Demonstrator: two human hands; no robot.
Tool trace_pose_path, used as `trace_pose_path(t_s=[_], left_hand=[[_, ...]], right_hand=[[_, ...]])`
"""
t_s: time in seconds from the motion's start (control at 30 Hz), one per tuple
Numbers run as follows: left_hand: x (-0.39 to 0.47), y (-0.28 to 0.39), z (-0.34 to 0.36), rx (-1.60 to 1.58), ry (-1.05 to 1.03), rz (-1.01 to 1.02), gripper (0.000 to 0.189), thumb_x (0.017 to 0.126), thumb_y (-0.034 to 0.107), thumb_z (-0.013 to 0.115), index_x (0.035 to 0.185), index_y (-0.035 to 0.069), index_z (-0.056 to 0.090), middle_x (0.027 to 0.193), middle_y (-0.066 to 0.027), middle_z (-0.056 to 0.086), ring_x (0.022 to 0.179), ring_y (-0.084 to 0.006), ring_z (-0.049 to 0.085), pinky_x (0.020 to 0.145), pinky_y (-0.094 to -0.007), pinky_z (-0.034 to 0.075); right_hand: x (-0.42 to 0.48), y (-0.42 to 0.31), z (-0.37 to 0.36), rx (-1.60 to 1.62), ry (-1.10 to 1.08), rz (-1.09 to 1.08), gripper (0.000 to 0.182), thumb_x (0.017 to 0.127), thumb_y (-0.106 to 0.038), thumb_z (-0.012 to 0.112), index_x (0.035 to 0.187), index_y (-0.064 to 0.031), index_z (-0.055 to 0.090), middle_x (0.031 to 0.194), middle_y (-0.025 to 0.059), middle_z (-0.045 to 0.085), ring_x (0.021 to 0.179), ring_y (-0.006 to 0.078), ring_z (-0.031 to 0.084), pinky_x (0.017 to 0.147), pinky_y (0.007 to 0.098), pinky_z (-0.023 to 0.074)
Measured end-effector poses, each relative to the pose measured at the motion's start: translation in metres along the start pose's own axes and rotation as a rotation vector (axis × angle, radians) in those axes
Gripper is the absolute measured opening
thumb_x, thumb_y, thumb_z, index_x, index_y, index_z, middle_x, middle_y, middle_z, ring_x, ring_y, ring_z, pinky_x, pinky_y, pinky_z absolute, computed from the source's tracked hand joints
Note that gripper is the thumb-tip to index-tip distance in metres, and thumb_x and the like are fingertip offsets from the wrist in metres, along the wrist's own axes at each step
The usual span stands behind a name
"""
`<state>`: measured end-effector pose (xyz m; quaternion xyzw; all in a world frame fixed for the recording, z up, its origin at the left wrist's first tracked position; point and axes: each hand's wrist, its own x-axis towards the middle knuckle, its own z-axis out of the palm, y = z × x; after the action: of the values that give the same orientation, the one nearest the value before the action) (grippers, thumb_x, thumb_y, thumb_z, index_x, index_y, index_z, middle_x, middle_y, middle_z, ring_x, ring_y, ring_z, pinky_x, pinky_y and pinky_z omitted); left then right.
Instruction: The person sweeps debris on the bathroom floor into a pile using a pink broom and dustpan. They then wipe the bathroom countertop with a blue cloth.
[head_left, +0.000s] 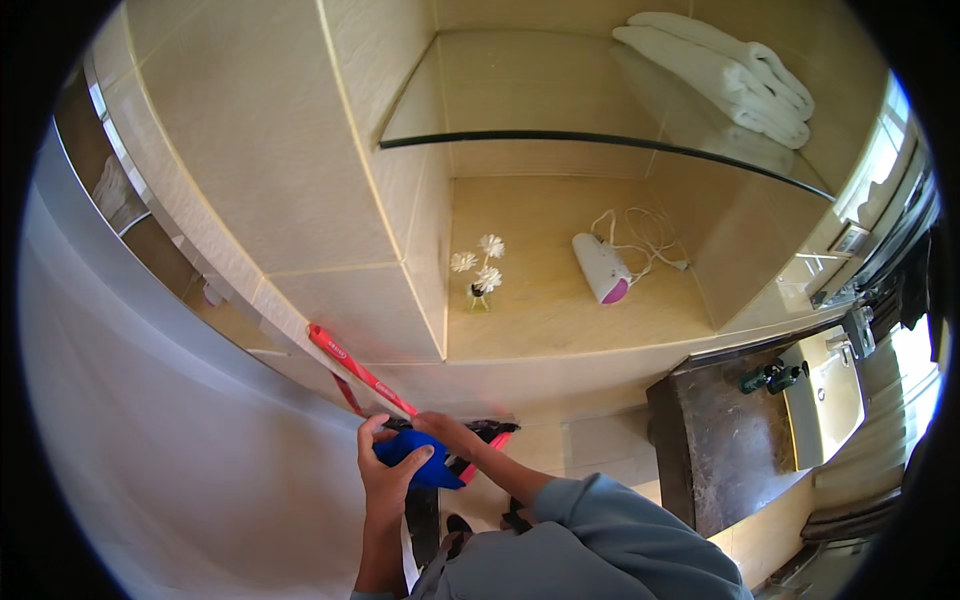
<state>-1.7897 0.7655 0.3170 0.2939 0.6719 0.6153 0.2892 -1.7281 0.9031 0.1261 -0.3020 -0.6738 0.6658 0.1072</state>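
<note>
My right hand (444, 433) is closed around the lower part of a red pole handle (360, 369) that bears white writing. The pole slants up to the left, its top end close to the tiled edge of the wall. My left hand (390, 457) curves around a blue item (431, 469), thumb on the near side; whether it is cloth or plastic I cannot tell. Just beyond my hands, a black and red piece (487, 450) shows near the floor, partly hidden by my right wrist and the blue item.
A tiled niche (525, 330) holds white flowers in a small glass bottle (480, 300) and a white hair dryer (600, 268) with its cord. Folded white towels (720, 75) lie on the glass shelf (525, 82). At right, a dark counter (720, 442) carries a washbasin (825, 405) and two bottles (769, 377).
</note>
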Motion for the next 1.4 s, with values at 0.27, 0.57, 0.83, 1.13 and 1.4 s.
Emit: trace_pose_path(t_s=[0.27,0.57,0.83,1.13,1.4], left_hand=[[-0.005,-0.021,0.051,-0.240,-0.085,0.044,0.051,0.075,-0.005,0.078,0.120,0.008,0.056,0.104,-0.0045,0.054,0.096,-0.0153,0.056,0.087,-0.0277,0.048],[-0.033,0.026,0.073,-0.080,-0.161,0.267,0.045,0.078,-0.001,0.077,0.117,0.004,0.055,0.099,-0.0056,0.059,0.091,-0.0132,0.056,0.082,-0.0270,0.048],[-0.048,0.041,0.043,-0.142,-0.193,0.195,0.043,0.080,-0.006,0.075,0.118,0.004,0.056,0.103,-0.0067,0.062,0.096,-0.0119,0.059,0.082,-0.0258,0.049],[-0.068,0.055,0.010,-0.242,-0.245,0.029,0.031,0.090,0.003,0.071,0.119,0.003,0.058,0.099,-0.0077,0.069,0.092,-0.0126,0.063,0.084,-0.0260,0.049],[-0.061,0.035,0.019,-0.128,-0.192,0.032,0.018,0.094,0.015,0.070,0.105,0.001,0.066,0.089,-0.0029,0.067,0.082,-0.0065,0.059,0.073,-0.0236,0.048]], right_hand=[[-0.146,-0.061,-0.064,0.673,-0.067,-0.080,0.076,0.102,-0.063,0.035,0.143,0.0005,0.046,0.137,0.0147,0.055,0.127,0.0211,0.051,0.107,0.0363,0.0403],[-0.198,-0.108,-0.101,0.529,0.131,-0.319,0.026,0.094,-0.016,0.072,0.113,-0.0087,0.055,0.100,-0.0006,0.063,0.096,0.0096,0.058,0.086,0.0254,0.0472],[-0.201,-0.147,-0.097,0.561,0.184,-0.430,0.016,0.098,-0.003,0.062,0.109,-0.0093,0.052,0.097,0.0005,0.065,0.088,0.0060,0.059,0.078,0.0220,0.0499],[-0.195,-0.149,-0.090,0.760,0.037,-0.377,0.014,0.100,-0.008,0.059,0.113,-0.0045,0.056,0.096,0.0036,0.069,0.084,0.0082,0.064,0.076,0.0222,0.0517],[-0.205,-0.145,-0.096,0.813,0.042,-0.363,0.016,0.100,-0.009,0.058,0.115,-0.0041,0.056,0.095,0.0044,0.069,0.084,0.0086,0.065,0.076,0.0238,0.0535]])
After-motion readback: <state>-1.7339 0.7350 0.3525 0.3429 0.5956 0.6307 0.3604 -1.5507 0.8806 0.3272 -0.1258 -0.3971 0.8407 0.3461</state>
